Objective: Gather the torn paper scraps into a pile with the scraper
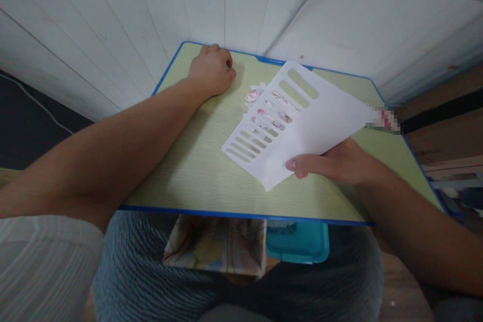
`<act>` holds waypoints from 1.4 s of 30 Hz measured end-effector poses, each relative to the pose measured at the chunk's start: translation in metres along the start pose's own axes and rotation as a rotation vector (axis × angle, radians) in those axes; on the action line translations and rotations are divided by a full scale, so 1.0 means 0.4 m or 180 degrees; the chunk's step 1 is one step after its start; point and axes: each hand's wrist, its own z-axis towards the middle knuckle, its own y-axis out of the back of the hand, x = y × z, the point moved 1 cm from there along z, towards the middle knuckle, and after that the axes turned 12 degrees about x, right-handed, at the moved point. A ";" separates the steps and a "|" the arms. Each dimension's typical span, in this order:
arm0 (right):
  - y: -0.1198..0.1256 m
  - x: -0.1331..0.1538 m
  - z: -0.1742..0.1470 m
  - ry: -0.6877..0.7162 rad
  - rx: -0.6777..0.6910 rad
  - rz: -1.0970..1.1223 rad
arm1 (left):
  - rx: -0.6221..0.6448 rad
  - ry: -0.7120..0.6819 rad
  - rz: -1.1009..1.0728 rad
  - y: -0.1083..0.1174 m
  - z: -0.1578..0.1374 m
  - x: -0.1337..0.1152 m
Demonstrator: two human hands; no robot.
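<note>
The right hand (341,163) is gripping the white board (324,118), which is slanting toward the counter's (199,173) far right corner; the left hand (212,70) is curling, holding what, I can't tell.

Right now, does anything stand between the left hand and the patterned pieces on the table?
Nothing visible stands between the left hand and the exposed patterned pieces; only table shows there. The white slotted board, in the right hand, partly hides the others from this view.

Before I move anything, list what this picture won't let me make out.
Hidden in the head view:
Left hand: palm, turned away.
Right hand: far side, behind the slotted white sheet.
Paper scraps: partly covered by that sheet.
Teal container: far part, blocked by the tabletop.
</note>
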 end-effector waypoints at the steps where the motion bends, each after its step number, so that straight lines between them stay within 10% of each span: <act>1: 0.003 0.001 -0.002 -0.0014 -0.0035 0.0005 | -0.0013 -0.0004 -0.0010 0.000 0.000 0.000; 15: 0.023 -0.009 0.012 0.0061 -0.0785 0.0484 | -0.0042 -0.0024 0.0015 0.000 -0.001 0.000; 42: 0.019 -0.002 -0.021 -0.0418 0.0729 0.0455 | -0.0021 -0.0094 -0.0076 0.002 0.002 0.012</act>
